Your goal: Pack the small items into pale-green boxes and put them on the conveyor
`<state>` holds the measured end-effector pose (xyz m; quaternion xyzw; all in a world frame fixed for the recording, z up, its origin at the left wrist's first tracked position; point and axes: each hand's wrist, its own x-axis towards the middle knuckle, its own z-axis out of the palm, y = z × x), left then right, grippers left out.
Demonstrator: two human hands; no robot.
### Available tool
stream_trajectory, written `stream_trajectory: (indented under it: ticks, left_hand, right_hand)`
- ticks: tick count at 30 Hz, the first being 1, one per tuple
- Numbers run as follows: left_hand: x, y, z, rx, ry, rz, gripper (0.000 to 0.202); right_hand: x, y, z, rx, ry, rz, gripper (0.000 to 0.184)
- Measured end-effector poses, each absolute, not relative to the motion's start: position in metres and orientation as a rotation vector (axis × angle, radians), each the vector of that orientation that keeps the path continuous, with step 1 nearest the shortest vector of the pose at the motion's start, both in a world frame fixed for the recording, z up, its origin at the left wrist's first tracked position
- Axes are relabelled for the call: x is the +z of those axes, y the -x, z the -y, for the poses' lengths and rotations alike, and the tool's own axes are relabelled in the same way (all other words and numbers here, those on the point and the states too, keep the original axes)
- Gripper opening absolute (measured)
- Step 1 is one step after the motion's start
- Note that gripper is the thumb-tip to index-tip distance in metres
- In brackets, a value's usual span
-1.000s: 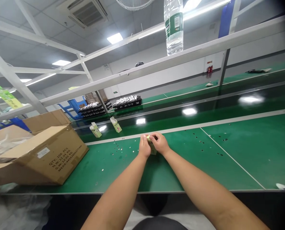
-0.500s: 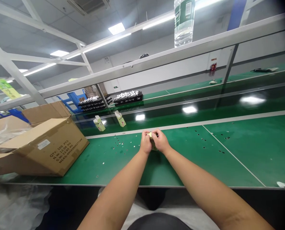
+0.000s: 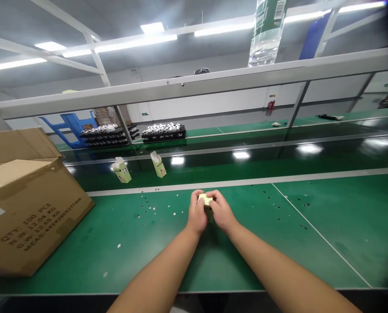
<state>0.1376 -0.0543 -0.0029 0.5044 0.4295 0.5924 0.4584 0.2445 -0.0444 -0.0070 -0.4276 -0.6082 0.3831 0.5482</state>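
Between my two hands stands a small pale yellow-green carton (image 3: 206,199), its top facing up toward me. My left hand (image 3: 198,212) wraps its left side, thumb at the top edge. From the other side my right hand (image 3: 222,211) grips it, with thumb and fingers on the top panel. Most of the carton's sides are hidden by my fingers. Farther off to the left are two similar cartons with raised flaps, one light green carton (image 3: 122,170) and a second carton (image 3: 158,165) to its right.
A large open cardboard box (image 3: 44,217) occupies the left of the green table (image 3: 142,261). Small dark and white dots are scattered over the surface. Above runs a metal rail (image 3: 142,91) bearing a water bottle (image 3: 267,34). Black trays (image 3: 164,134) of black-and-white items stand behind.
My view has tilted and shifted, so the table and cardboard box sit differently in frame. The carton's top now shows flatter, with my thumbs on it; both hands still hold it.
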Motion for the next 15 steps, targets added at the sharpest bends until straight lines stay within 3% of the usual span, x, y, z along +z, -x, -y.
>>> stream_trajectory:
  ticks: [6, 12, 15]
  left_hand:
    - [-0.005, -0.093, 0.026, 1.323, -1.600, -1.003, 0.045]
    - [0.010, -0.012, -0.094, 1.637, -1.421, -1.826, 0.061]
    - [0.021, 0.013, -0.143, 1.661, -1.287, -1.982, 0.070]
  right_hand:
    - [-0.003, -0.274, 0.037, 0.651, 1.003, 1.946, 0.043]
    - [0.016, -0.329, -0.088, 0.355, 1.423, 1.602, 0.050]
    - [0.013, -0.357, -0.144, 0.251, 1.601, 1.492, 0.055]
